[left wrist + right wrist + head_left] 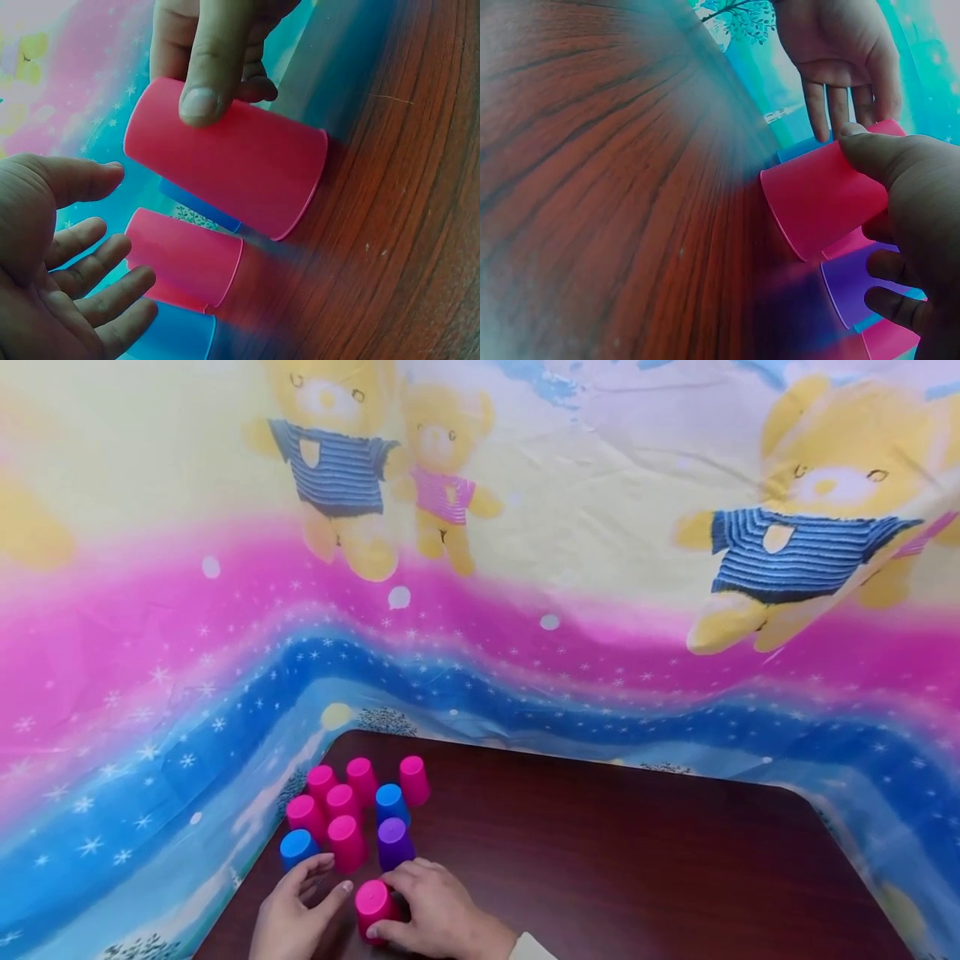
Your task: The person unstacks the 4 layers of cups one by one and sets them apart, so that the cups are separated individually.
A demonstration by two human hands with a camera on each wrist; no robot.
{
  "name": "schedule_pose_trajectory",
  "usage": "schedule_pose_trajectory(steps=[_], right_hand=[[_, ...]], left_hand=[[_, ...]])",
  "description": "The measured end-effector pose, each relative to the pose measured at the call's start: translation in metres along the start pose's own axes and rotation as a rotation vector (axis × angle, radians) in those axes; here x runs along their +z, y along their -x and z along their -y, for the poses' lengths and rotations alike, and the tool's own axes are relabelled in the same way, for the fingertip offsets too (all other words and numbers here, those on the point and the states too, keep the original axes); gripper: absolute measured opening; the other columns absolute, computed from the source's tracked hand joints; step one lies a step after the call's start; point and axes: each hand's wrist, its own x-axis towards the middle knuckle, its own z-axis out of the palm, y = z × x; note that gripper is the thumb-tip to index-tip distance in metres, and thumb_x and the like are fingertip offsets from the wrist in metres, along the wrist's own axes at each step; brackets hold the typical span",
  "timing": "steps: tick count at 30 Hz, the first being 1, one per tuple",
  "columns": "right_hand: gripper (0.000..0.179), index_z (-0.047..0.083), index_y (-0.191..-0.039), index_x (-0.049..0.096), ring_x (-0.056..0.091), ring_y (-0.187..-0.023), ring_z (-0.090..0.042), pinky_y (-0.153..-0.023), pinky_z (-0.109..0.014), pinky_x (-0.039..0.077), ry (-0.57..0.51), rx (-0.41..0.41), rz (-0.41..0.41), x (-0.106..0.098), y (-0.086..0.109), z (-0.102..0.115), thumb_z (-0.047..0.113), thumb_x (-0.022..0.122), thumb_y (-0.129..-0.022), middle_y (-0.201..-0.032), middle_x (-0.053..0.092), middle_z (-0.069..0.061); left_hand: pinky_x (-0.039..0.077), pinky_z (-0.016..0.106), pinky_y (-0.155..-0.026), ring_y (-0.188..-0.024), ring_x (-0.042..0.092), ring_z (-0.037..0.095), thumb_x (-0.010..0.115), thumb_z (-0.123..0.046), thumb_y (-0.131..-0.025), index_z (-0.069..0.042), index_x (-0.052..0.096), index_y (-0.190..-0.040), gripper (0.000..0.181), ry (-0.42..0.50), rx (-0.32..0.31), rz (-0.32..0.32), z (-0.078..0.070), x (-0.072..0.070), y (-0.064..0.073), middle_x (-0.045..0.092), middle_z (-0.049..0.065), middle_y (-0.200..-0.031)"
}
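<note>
My right hand (442,912) grips an upside-down pink plastic cup (372,900) near the front of the table, thumb on one side and fingers on the other. In the left wrist view that cup (232,161) shows its wide rim toward the table. My left hand (294,912) holds nothing; its fingers are spread and slightly bent, just left of the cup. Beyond the left fingertips stands a blue cup (298,847), partly covered by that hand. A purple cup (393,845) stands just past the right hand's fingers, and another pink cup (347,843) is beside it.
More upside-down cups stand behind in a loose group: several pink ones, such as the far pink cup (413,779), and a second blue cup (392,804). The dark wooden table (637,860) extends to the right. A bear-printed cloth (525,677) hangs around its edges.
</note>
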Motion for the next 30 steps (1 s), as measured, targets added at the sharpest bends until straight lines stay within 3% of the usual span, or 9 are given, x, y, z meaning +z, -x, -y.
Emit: schedule_pose_trajectory(steps=[14,23,26,30], right_hand=[[0.058,0.027,-0.117,0.061,0.053,-0.094,0.004,-0.085,-0.022,0.049,0.006,0.060,0.005,0.001,-0.001,0.006,0.072,0.051,-0.083,-0.103,0.060,0.019],[0.063,0.023,-0.123,0.060,0.056,-0.100,-0.002,-0.089,-0.031,0.051,0.015,0.154,-0.068,-0.032,0.022,-0.017,0.070,0.057,-0.082,-0.107,0.063,0.014],[0.062,0.022,-0.125,0.060,0.056,-0.104,-0.005,-0.092,-0.035,0.050,0.022,0.200,-0.114,-0.047,0.039,-0.031,0.067,0.060,-0.083,-0.111,0.063,0.011],[0.062,0.021,-0.127,0.059,0.055,-0.109,-0.007,-0.095,-0.034,0.048,0.063,0.275,-0.191,-0.069,0.065,-0.051,0.064,0.063,-0.083,-0.117,0.061,0.011]], left_hand=[[0.049,0.053,-0.093,-0.115,0.057,0.037,0.071,-0.069,-0.069,-0.009,0.055,-0.128,0.085,-0.002,0.017,0.041,-0.002,-0.002,-0.004,0.061,0.015,-0.122],[0.047,0.054,-0.096,-0.118,0.055,0.036,0.071,-0.067,-0.071,-0.010,0.054,-0.130,0.084,-0.029,0.058,0.034,-0.015,-0.004,-0.007,0.059,0.013,-0.126],[0.048,0.052,-0.095,-0.118,0.056,0.034,0.073,-0.063,-0.073,-0.014,0.056,-0.128,0.076,-0.037,0.106,0.014,-0.024,-0.001,-0.007,0.059,0.009,-0.126],[0.054,0.047,-0.089,-0.114,0.059,0.028,0.076,-0.055,-0.076,-0.021,0.059,-0.125,0.062,-0.049,0.244,-0.005,-0.036,0.008,-0.006,0.060,0.002,-0.122]])
